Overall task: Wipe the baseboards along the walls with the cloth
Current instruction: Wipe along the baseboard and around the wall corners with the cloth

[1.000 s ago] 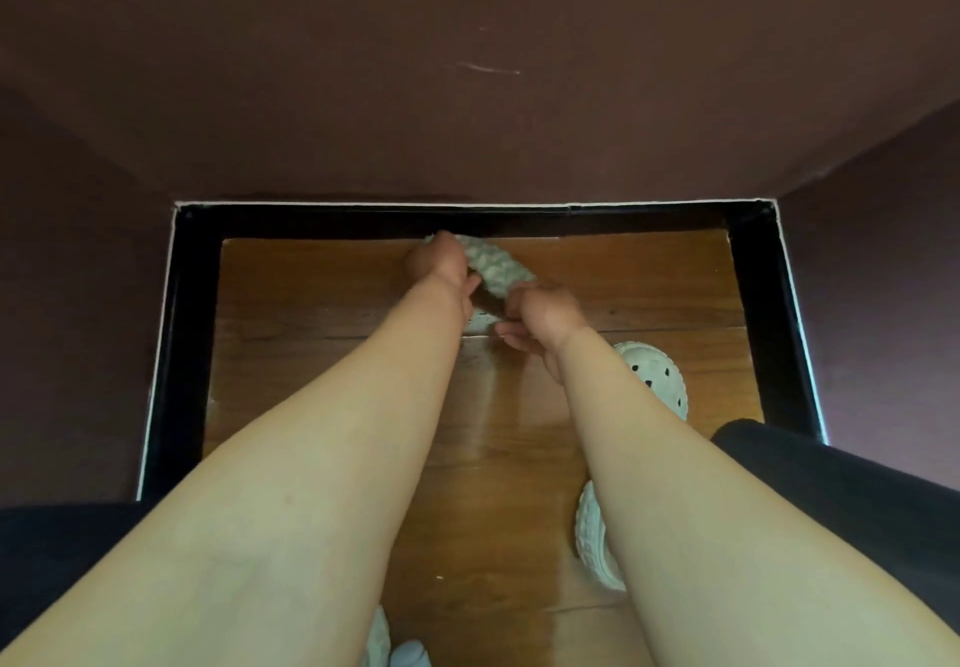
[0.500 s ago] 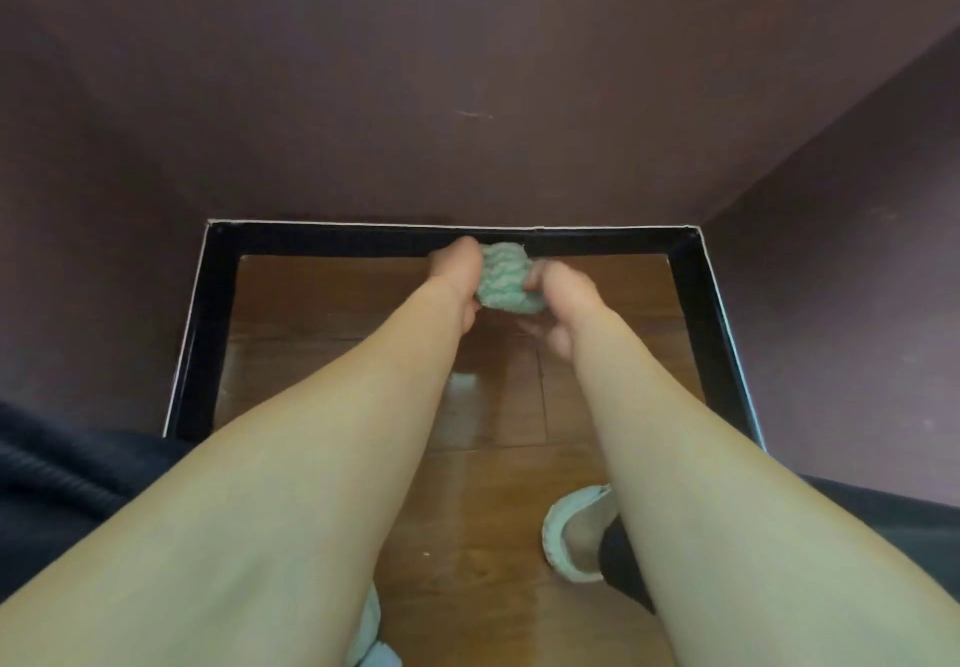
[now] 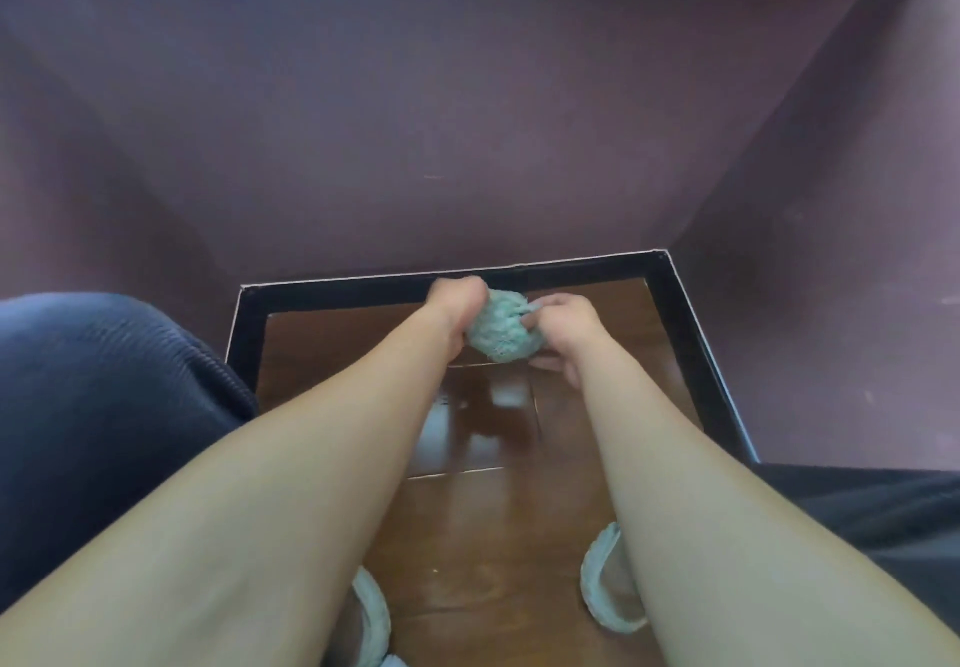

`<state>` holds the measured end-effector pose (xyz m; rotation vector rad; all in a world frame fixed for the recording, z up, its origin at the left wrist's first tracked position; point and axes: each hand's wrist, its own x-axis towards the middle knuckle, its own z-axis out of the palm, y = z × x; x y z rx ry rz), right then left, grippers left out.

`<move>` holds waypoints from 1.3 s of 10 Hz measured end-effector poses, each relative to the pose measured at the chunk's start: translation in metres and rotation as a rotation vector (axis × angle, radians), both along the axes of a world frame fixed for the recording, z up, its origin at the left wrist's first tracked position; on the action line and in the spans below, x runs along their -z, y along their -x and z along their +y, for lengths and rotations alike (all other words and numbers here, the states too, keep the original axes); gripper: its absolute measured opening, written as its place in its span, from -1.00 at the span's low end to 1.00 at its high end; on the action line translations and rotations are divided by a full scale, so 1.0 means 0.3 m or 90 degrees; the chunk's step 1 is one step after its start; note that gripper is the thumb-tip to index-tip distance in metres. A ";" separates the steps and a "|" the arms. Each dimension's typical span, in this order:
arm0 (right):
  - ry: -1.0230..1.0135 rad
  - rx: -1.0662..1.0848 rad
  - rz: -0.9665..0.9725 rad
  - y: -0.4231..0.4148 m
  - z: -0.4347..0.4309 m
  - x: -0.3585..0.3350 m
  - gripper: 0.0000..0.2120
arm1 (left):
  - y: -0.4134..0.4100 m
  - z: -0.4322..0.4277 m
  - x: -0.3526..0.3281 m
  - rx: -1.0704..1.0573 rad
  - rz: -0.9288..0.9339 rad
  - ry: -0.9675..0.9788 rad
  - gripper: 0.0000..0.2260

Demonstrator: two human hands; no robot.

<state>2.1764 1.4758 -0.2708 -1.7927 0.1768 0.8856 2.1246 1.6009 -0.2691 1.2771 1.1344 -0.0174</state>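
cloth [image 3: 501,326]: green, bunched in a ball, held betw. both hands, just in front of back baseboard [image 3: 358,291], above wood floor [image 3: 483,515]
L hand [image 3: 456,302]: fingers curled round cloth's left side
R hand [image 3: 566,320]: fingers pinching cloth's right side
slippers [image 3: 605,586]: pale, on floor under forearms

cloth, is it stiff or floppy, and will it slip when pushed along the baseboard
Probably soft and floppy: the cloth is bunched into a rounded wad between the left hand and right hand. Likely light, since fingers alone seem to hold it. Its nubby texture suggests it would drag rather than slip on the black baseboard.
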 end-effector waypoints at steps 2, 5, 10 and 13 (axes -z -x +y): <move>-0.043 0.065 -0.048 -0.030 -0.010 0.002 -0.84 | 0.054 -0.024 -0.027 0.030 0.029 -0.018 -0.76; 0.007 0.121 -0.167 -0.028 0.001 0.090 -0.70 | 0.026 0.011 0.121 0.010 0.104 -0.103 -0.76; 0.104 0.135 -0.012 -0.314 0.116 0.337 -0.88 | -0.201 0.046 0.439 0.067 0.187 -0.139 -0.68; 0.139 0.134 -0.011 -0.365 0.201 0.379 -0.67 | -0.370 0.125 0.781 -0.214 0.051 0.022 -0.82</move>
